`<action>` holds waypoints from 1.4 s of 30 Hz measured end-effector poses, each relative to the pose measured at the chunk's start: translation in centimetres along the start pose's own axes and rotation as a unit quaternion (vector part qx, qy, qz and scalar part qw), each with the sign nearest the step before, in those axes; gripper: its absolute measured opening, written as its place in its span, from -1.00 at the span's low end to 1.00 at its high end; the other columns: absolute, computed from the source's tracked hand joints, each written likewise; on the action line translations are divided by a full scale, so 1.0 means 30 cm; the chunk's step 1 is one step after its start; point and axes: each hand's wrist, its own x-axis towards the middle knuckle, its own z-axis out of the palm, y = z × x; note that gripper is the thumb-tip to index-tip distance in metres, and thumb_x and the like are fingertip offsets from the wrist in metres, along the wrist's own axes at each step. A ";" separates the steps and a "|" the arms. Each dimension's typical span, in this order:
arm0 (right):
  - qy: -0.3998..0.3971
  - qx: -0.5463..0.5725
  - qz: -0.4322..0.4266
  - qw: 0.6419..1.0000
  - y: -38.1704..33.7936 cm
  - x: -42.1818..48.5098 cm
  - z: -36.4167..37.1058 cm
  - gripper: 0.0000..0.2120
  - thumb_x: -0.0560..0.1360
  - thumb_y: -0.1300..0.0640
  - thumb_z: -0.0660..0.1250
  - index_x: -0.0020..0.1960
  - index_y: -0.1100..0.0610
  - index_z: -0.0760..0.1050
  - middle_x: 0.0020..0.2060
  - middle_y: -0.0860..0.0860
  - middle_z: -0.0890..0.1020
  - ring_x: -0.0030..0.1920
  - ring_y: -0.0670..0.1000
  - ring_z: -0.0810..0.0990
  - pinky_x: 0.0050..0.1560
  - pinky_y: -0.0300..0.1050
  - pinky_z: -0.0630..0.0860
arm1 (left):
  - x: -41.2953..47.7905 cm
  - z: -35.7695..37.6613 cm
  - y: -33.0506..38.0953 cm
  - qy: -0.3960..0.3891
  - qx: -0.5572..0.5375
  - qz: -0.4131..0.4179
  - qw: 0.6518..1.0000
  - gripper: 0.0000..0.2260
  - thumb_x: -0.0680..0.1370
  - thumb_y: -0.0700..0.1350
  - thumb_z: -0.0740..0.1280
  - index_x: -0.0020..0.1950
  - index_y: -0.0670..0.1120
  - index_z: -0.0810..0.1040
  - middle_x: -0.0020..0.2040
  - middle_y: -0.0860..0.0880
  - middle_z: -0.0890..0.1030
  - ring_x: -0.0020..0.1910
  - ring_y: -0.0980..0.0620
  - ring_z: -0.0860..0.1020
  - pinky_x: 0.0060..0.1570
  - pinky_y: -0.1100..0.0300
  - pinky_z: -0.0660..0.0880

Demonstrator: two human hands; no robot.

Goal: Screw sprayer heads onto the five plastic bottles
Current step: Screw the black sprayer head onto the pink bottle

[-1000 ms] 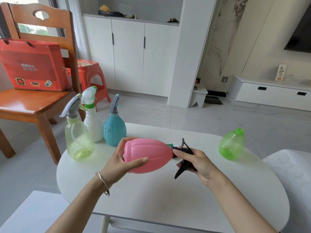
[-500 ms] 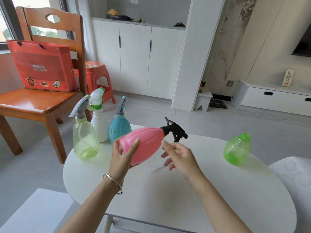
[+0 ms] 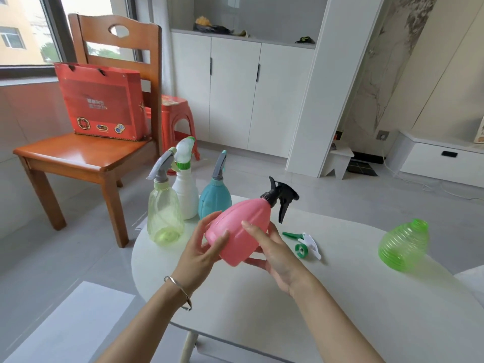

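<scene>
Table: I take the round white tabletop (image 3: pixel 262 297) as my landmark; everything below is placed against it.
Finished row: at the table's far left edge stand three headed bottles, the clear yellow-green plastic bottle (image 3: pixel 164 218), the white plastic bottle (image 3: pixel 186 197) and the teal plastic bottle (image 3: pixel 214 203), close together.
Pink bottle: I hold the pink ribbed plastic bottle (image 3: pixel 239 231) above the table's middle, tilted, its long axis running from base near me up and away to the right, with the black trigger sprayer head (image 3: pixel 281 197) on its neck.
Left hand: my left hand (image 3: pixel 201 252) cups the pink bottle's base side, fingers wrapped on it.
Right hand: my right hand (image 3: pixel 272 252) grips the same bottle from underneath and the right.
Green bottle: the bright green ribbed plastic bottle (image 3: pixel 403 244) sits headless at the table's right edge, well apart from my hands; my right hand is the nearer.
Loose head: the green and white sprayer head (image 3: pixel 305 243) lies on the table between my right hand and the green bottle, just beside that hand.
Judgement: once the pink bottle is set down, I reckon my right hand goes rightward for the loose head.
</scene>
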 end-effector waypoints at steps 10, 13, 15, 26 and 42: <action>0.032 0.013 -0.092 0.995 0.037 0.100 0.123 -0.23 0.08 -0.11 0.60 0.22 -0.09 0.36 0.11 -0.03 0.58 0.09 -0.03 0.58 -0.02 -0.14 0.58 | 0.011 -0.206 -0.001 0.087 0.158 0.085 0.980 -0.46 0.28 0.41 0.33 0.16 0.17 0.49 0.11 0.12 0.59 0.07 0.22 0.58 -0.10 0.44 0.51; 0.039 -0.049 -0.147 0.987 0.077 0.141 0.144 -0.20 0.05 -0.12 0.54 0.23 -0.12 0.34 0.14 -0.08 0.53 0.12 -0.09 0.55 -0.11 -0.27 0.56 | 0.020 -0.275 -0.009 0.181 0.196 0.129 0.955 -0.57 0.36 0.30 0.32 0.12 0.09 0.52 0.01 0.08 0.61 0.00 0.20 0.58 -0.10 0.45 0.49; 0.038 -0.080 -0.162 0.983 0.108 0.166 0.154 -0.21 0.06 -0.11 0.55 0.23 -0.16 0.32 0.17 -0.09 0.51 0.15 -0.10 0.53 -0.03 -0.22 0.57 | 0.032 -0.309 -0.014 0.233 0.222 0.156 0.934 -0.59 0.38 0.20 0.37 0.13 0.05 0.45 0.02 0.07 0.54 0.00 0.16 0.53 -0.08 0.41 0.47; 0.001 -0.192 -0.165 0.968 0.201 0.283 0.187 -0.18 0.09 -0.11 0.55 0.27 -0.22 0.26 0.24 -0.14 0.44 0.26 -0.09 0.44 0.23 -0.10 0.47 | 0.126 -0.393 -0.136 0.234 0.261 0.069 0.934 -0.20 0.32 0.19 0.46 0.44 -0.08 0.23 0.29 0.05 0.27 0.27 -0.03 0.37 0.31 0.02 0.37; -0.026 -0.198 -0.133 0.971 0.201 0.316 0.173 -0.29 0.26 0.12 0.58 0.19 -0.30 0.25 0.20 -0.22 0.42 0.18 -0.17 0.48 -0.02 -0.38 0.49 | 0.157 -0.404 -0.191 0.218 0.263 0.030 0.939 -0.34 0.48 -0.04 0.41 0.48 -0.11 0.17 0.40 -0.13 0.28 0.39 -0.11 0.32 0.39 -0.10 0.30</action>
